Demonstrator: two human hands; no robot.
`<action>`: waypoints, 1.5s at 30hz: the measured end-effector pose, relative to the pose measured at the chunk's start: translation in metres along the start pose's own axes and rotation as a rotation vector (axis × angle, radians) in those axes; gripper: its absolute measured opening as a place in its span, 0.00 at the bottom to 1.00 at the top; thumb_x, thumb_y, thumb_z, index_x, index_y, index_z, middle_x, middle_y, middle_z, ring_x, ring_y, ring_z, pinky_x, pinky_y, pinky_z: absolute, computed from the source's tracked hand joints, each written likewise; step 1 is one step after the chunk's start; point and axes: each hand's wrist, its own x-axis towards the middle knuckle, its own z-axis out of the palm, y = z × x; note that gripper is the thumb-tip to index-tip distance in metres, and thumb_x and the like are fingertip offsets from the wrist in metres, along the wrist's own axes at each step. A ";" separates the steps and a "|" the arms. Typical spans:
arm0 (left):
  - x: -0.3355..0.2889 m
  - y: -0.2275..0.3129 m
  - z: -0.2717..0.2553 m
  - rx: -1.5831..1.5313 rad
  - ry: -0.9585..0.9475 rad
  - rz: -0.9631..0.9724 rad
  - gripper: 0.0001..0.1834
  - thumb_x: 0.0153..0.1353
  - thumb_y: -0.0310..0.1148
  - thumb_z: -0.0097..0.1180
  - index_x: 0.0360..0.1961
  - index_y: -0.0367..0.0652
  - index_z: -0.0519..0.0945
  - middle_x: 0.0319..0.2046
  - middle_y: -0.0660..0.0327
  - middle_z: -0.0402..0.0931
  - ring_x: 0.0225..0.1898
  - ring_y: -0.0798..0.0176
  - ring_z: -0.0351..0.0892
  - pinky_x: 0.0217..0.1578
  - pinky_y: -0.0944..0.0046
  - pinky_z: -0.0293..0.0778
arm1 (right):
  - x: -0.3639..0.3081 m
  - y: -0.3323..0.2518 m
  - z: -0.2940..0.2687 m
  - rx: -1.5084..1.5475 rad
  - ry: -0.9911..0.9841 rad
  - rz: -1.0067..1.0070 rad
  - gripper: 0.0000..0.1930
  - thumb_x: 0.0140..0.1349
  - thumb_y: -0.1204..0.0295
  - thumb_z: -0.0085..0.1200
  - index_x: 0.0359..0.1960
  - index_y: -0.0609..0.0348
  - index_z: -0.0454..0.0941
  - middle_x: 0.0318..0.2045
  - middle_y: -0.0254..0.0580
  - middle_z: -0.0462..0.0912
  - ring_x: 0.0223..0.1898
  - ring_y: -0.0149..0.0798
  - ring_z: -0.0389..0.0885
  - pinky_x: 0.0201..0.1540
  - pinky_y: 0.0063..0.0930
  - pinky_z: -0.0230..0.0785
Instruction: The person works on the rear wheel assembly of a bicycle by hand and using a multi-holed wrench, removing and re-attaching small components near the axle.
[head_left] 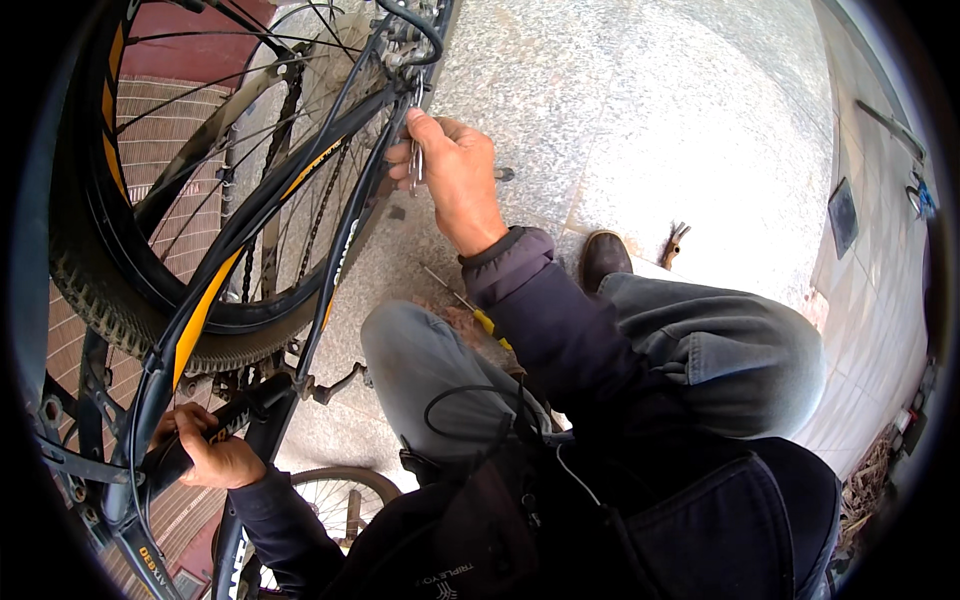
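A black bicycle with orange stripes (210, 310) fills the left side, its knobby-tyred wheel (75, 280) nearest the left rim. Up by the hub and cable fittings (408, 50), my right hand (455, 175) is closed around a slim silver wrench (417, 165). The wrench's upper end reaches toward those fittings; whether it sits on a nut I cannot tell. Lower left, my left hand (220, 460) is wrapped round a thick black frame tube (170, 465), its fingers partly hidden behind the tube.
A screwdriver with a yellow handle (490, 325) lies on the speckled stone floor (680, 120) beside my knee. Pliers (675, 245) rest farther right, past my brown shoe (604, 258). Another spoked wheel (375, 483) shows below. A striped brown mat (175, 125) lies under the bicycle.
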 end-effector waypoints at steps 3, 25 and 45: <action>-0.001 0.000 -0.002 0.010 -0.009 -0.002 0.06 0.53 0.23 0.50 0.33 0.37 0.70 0.25 0.58 0.69 0.18 0.70 0.64 0.16 0.74 0.59 | -0.006 -0.005 0.004 0.108 -0.005 -0.001 0.17 0.61 0.63 0.50 0.32 0.71 0.74 0.23 0.44 0.79 0.22 0.31 0.77 0.22 0.22 0.68; 0.000 -0.002 -0.004 -0.014 0.002 0.010 0.06 0.52 0.21 0.51 0.32 0.38 0.70 0.26 0.58 0.70 0.17 0.70 0.65 0.15 0.74 0.59 | 0.034 0.058 -0.040 -0.595 0.116 -0.441 0.17 0.59 0.65 0.55 0.46 0.65 0.76 0.36 0.47 0.82 0.39 0.33 0.79 0.42 0.25 0.70; -0.001 0.001 -0.004 0.020 -0.004 -0.033 0.05 0.53 0.23 0.52 0.31 0.39 0.70 0.22 0.59 0.68 0.18 0.70 0.66 0.16 0.74 0.59 | 0.010 0.025 -0.008 -0.283 0.082 -0.212 0.15 0.61 0.67 0.52 0.30 0.73 0.77 0.21 0.41 0.79 0.20 0.27 0.74 0.22 0.22 0.67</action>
